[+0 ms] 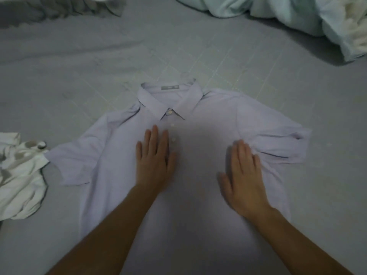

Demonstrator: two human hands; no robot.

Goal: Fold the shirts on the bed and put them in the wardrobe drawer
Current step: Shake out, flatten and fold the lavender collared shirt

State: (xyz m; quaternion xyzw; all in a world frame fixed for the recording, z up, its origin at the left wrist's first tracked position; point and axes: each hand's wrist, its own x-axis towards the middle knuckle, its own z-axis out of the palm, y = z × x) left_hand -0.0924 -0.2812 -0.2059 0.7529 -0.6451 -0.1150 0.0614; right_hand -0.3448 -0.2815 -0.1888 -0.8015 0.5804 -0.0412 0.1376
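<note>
Pale lilac polo shirt (pixel 198 155) spread face-up on grey bed sheet (pixel 178 46), collar pointing away, long axis running toward the viewer, left hand (pixel 155 161) and right hand (pixel 244 175) pressing flat on its chest, fingers straight, gripping nothing, crumpled white garment (pixel 19 175) touching the left sleeve.

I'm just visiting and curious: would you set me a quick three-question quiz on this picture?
1. True or false: the pale polo shirt lies face up, collar away from the person.
2. Which hand lies nearest the shirt's buttons?
3. The white crumpled garment touches the shirt's: A) collar B) sleeve C) hem

Key: 1 true. 2 the left hand; the right hand lies flat nearer the armpit. 3 B.
</note>
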